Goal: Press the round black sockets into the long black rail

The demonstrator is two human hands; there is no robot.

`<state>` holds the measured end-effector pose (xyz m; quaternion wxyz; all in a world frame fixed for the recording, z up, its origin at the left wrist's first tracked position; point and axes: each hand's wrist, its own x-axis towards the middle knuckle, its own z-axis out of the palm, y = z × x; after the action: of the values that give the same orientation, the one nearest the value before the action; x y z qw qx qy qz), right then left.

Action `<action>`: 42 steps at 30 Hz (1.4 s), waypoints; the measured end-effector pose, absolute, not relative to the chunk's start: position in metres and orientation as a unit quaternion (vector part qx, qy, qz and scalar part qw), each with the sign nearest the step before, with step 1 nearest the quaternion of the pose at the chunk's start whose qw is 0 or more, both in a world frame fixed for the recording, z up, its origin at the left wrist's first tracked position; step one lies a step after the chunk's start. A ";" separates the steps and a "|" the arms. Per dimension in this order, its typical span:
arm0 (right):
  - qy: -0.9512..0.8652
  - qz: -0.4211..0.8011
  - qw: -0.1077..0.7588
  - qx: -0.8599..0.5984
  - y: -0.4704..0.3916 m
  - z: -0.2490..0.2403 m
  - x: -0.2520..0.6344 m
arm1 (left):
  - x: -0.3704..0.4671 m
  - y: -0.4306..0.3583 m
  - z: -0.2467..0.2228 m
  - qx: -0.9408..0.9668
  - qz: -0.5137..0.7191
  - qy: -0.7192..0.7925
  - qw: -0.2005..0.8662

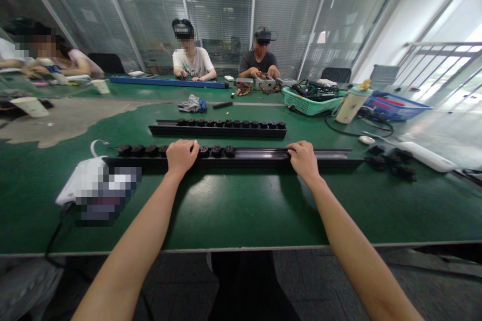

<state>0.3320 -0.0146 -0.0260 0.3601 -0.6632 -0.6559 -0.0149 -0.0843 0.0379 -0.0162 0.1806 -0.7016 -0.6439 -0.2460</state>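
Note:
A long black rail (259, 162) lies across the green table in front of me, with a row of round black socket-like modules (216, 151) in its left part. My left hand (181, 156) is closed over the rail among these modules, covering some of them. Farther right, the rail's shiny inner channel (259, 153) lies bare. My right hand (303, 158) is at the right part of the rail, fingers bent down into it. A small black piece (289, 153) shows partly at its fingertips; its kind is hidden.
A second black rail (218, 132) with similar modules lies behind. Loose black modules (391, 160) are heaped at right, near a white power strip (427, 156). A green basket (312, 103), a bottle (351, 105) and gloves (193, 104) stand farther back. A white box (81, 180) is at left. Several people sit opposite.

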 end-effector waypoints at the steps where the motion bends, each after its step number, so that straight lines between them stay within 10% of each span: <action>1: -0.656 -0.014 0.357 -0.665 -0.015 -0.026 0.332 | -0.084 0.038 -0.016 -0.701 -0.244 -0.645 0.182; 42: -0.651 -0.003 0.371 -0.662 -0.017 -0.023 0.330 | -0.082 0.036 -0.013 -0.702 -0.235 -0.648 0.177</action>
<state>0.3298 -0.0168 -0.0232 0.3708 -0.6619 -0.6514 -0.0029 -0.0816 0.0355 -0.0132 0.1766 -0.7021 -0.6484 -0.2355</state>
